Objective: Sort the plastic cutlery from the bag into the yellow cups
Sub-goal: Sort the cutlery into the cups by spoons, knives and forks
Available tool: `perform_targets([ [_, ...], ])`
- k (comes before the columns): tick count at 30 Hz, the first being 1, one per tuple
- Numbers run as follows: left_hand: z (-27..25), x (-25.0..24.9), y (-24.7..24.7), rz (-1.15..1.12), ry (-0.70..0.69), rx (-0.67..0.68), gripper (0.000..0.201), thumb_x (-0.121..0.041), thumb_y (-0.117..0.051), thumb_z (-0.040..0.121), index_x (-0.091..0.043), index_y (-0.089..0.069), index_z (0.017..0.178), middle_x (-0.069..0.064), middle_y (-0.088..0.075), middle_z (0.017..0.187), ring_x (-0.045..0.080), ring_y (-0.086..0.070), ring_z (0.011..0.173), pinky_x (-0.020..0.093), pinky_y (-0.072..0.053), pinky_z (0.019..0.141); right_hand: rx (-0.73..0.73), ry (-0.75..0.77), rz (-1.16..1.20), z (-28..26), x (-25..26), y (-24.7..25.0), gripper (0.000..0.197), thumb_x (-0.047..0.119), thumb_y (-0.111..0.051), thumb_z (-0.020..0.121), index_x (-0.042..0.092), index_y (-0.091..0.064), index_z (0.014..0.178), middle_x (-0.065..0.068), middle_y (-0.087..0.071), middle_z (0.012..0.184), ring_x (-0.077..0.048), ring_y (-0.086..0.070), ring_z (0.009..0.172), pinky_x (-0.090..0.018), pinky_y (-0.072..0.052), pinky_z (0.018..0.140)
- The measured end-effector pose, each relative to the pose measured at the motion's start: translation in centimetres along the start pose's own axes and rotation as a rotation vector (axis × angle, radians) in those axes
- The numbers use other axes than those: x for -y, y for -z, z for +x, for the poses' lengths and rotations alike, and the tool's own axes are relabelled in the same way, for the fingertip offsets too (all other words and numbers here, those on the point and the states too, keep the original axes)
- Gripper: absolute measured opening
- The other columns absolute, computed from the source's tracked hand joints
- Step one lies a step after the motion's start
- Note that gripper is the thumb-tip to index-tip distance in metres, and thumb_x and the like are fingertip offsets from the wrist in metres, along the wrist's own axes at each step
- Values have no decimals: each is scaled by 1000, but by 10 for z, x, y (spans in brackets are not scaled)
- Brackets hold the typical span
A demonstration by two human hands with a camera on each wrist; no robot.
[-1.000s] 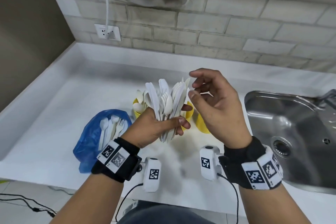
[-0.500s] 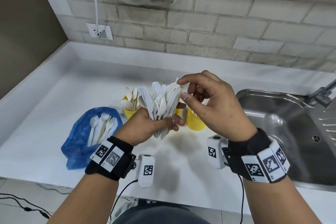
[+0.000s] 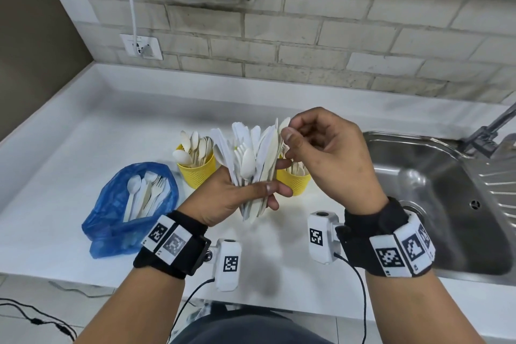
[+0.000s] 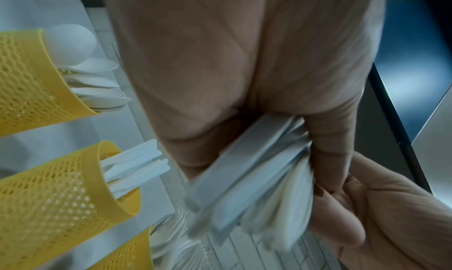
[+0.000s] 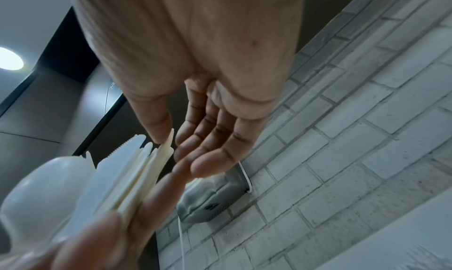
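Left hand (image 3: 229,198) grips fanned smooth white plastic cutlery bundle (image 3: 251,159); right hand (image 3: 329,153) pinches one flat tip.

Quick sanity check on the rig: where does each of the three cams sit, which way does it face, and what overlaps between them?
Head: on the head, looking forward and down at the counter, blue bag, sink; both forearms show.
Left wrist: along the left hand toward the yellow cups; palm fills the frame.
Right wrist: along the right hand, tilted up at the brick wall; its fingers show.
Shared: all three see the cutlery bundle, which the left hand grips; the right pinches one piece.
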State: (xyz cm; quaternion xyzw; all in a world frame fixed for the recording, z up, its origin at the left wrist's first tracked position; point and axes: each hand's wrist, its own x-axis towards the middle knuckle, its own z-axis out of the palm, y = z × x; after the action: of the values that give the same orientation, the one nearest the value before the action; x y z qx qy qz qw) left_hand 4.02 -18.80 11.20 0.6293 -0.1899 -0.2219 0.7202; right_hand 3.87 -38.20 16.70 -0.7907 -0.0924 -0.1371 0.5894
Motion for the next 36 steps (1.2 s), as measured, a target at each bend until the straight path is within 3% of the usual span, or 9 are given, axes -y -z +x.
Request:
perform_targets([
  [4, 0, 1, -1, 10, -2, 10, 34, -19, -65, 96, -23, -66, 129, 17, -75, 111, 30, -71, 86, 32, -54, 80, -26, -16, -12, 2, 0, 2, 10, 8, -71, 92, 18, -69, 88, -2, -72, 79, -25, -74, 68, -47, -62, 70],
  [7, 2, 2, -2, 5, 9, -32, 35, -17, -66, 95, -15, -65, 130, 16, -76, 114, 30, -73, 87, 34, -55, 81, -95, -23, 38, 2, -2, 3, 16, 2, -67, 92, 17, -67, 86, -3, -70, 77, -23, -74, 64, -38, -59, 63],
  [16, 1, 2, -11, 28, 10, -98, 38, -16, -66, 91, 0, -64, 126, 16, -77, 111, 28, -73, 81, 49, -55, 85, -9, -34, -16, 1, -5, 11, 19, 15, -63, 98, 5, -68, 83, -10, -72, 73, -29, -72, 71, -55, -58, 73],
  [22, 2, 4, -13, 26, 4, -38, 33, -13, -67, 94, -12, -64, 127, 15, -76, 113, 27, -69, 73, 38, -55, 78, -222, -115, 418, 6, 0, 22, 15, 6, -43, 107, 5, -54, 96, -18, -73, 79, -41, -73, 71, -44, -60, 69],
  [25, 3, 7, -14, -3, -10, -16, 29, -11, -66, 94, -22, -72, 120, 13, -76, 115, 26, -68, 71, 33, -55, 77, -403, -23, 593, 9, 4, 34, 14, 10, -34, 109, 10, -47, 104, -15, -68, 71, -35, -68, 60, -38, -56, 60],
  [28, 4, 7, -16, -20, -8, -12, 29, -11, -65, 93, -26, -75, 116, 13, -76, 115, 26, -68, 70, 32, -54, 76, -553, 141, 562, 8, 2, 42, 7, 16, -36, 109, 15, -43, 109, -4, -52, 64, -20, -47, 51, -29, -36, 50],
  [30, 4, 7, -16, -20, -8, -11, 29, -11, -65, 94, -24, -74, 118, 13, -76, 115, 27, -67, 70, 33, -54, 76, -450, 151, 454, 5, 0, 41, 5, 19, -47, 103, 15, -47, 106, -6, -44, 67, -19, -38, 52, -27, -30, 49],
  [33, 6, 6, -18, -16, 4, -17, 30, -10, -66, 94, -21, -71, 121, 15, -75, 116, 27, -68, 70, 33, -54, 77, -183, 50, 199, -3, -1, 31, 4, 11, -61, 94, 12, -63, 90, -5, -56, 67, -14, -44, 55, -24, -38, 55],
  [36, 6, 4, -20, 15, 14, -24, 33, -14, -69, 93, -15, -66, 127, 15, -76, 114, 26, -68, 70, 32, -54, 75, -19, -25, 63, -11, -5, 18, 9, 6, -70, 92, 9, -68, 84, -31, -49, 68, -35, -40, 57, -26, -42, 56],
])
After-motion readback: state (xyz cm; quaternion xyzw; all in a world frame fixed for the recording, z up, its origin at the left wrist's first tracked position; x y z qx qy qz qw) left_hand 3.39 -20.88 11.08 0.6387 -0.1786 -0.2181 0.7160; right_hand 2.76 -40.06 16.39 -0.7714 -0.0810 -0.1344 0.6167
